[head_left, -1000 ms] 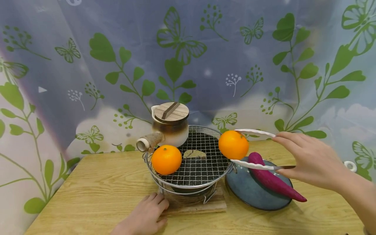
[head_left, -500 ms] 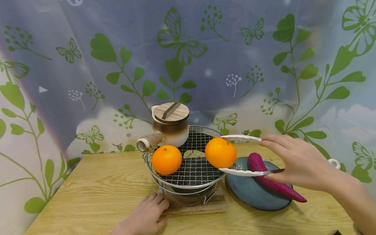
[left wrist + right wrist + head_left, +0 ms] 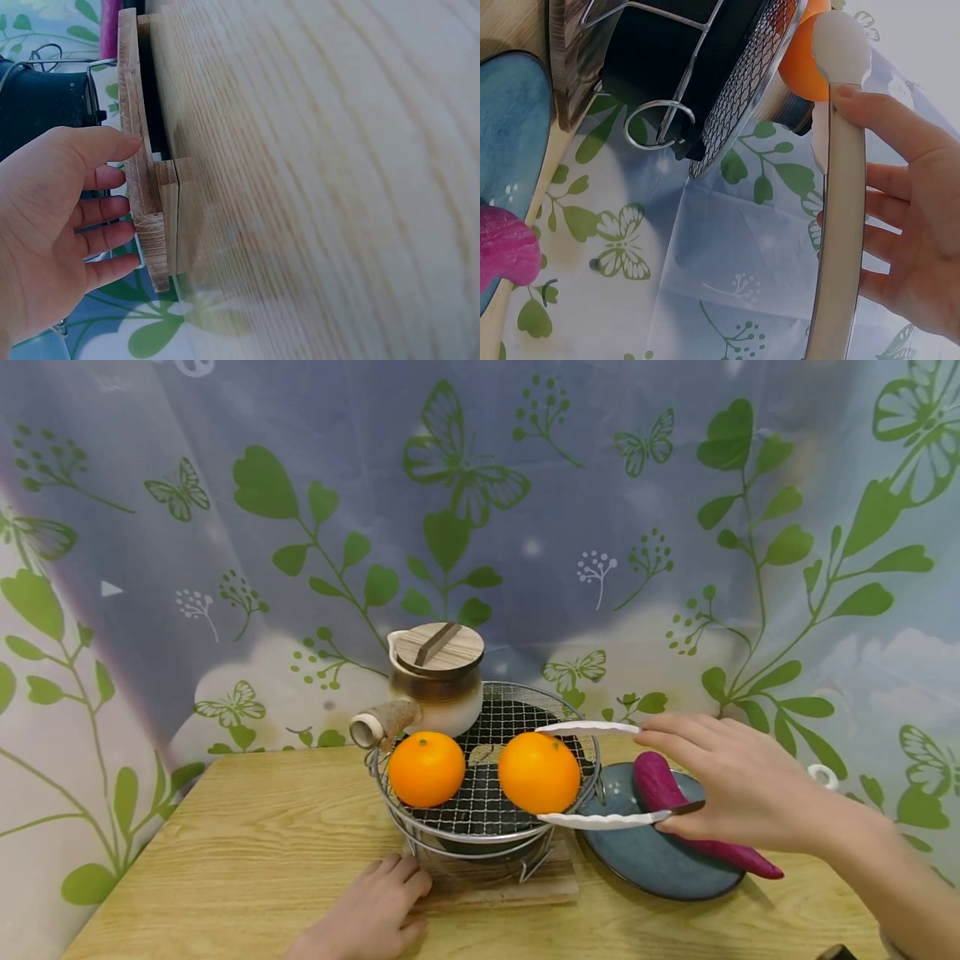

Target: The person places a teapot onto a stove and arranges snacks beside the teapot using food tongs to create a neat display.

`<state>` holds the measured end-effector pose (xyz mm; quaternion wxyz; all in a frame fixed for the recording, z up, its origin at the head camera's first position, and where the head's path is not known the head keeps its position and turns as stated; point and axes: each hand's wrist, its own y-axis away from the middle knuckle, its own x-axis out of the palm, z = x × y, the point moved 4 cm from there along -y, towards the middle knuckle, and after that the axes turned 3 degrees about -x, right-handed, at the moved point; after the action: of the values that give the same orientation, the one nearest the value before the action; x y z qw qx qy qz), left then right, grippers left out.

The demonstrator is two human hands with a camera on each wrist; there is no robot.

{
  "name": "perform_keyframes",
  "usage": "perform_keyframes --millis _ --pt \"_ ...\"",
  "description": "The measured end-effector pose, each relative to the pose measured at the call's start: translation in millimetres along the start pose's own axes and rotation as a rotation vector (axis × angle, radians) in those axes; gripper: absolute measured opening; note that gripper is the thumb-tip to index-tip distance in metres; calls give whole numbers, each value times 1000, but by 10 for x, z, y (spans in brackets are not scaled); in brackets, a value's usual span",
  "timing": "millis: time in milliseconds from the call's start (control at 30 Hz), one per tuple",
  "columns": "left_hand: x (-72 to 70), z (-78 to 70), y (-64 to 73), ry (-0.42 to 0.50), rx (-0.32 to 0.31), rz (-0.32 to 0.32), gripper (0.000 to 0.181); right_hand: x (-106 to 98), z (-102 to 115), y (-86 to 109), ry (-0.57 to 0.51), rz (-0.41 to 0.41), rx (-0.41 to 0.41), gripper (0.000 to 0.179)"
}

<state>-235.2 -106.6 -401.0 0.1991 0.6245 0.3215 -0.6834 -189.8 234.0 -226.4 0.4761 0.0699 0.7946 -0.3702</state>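
My right hand point(image 3: 742, 777) holds a pair of tongs point(image 3: 600, 821) with white scalloped tips, thumb along one arm and fingers along the other. Between the tips is an orange point(image 3: 538, 772), low over the right part of a round wire-mesh grill point(image 3: 480, 837). In the right wrist view the thumb presses the pale tong arm point(image 3: 840, 210), and the orange point(image 3: 799, 64) shows behind the tip. A second orange point(image 3: 426, 768) sits at the grill's left front. My left hand point(image 3: 375, 906) grips the corner of the wooden board point(image 3: 139, 172) under the grill, thumb at its front edge.
A brown-and-white pot point(image 3: 450, 702) with a wooden lid stands at the grill's back left, its handle jutting left. Right of the grill, a blue-grey plate point(image 3: 637, 864) bears a purple sweet potato point(image 3: 656, 777). A patterned cloth point(image 3: 337, 552) hangs behind the wooden table point(image 3: 225, 843).
My right hand has moved left and down with the tongs, carrying the orange from the grill's right edge inward and lower, beside the other orange. My left hand has stayed in place.
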Motion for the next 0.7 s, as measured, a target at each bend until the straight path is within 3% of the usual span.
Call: perform_keyframes --millis 700 --pt "-7 -9 6 -7 8 -20 18 56 77 -132 2 33 -16 80"
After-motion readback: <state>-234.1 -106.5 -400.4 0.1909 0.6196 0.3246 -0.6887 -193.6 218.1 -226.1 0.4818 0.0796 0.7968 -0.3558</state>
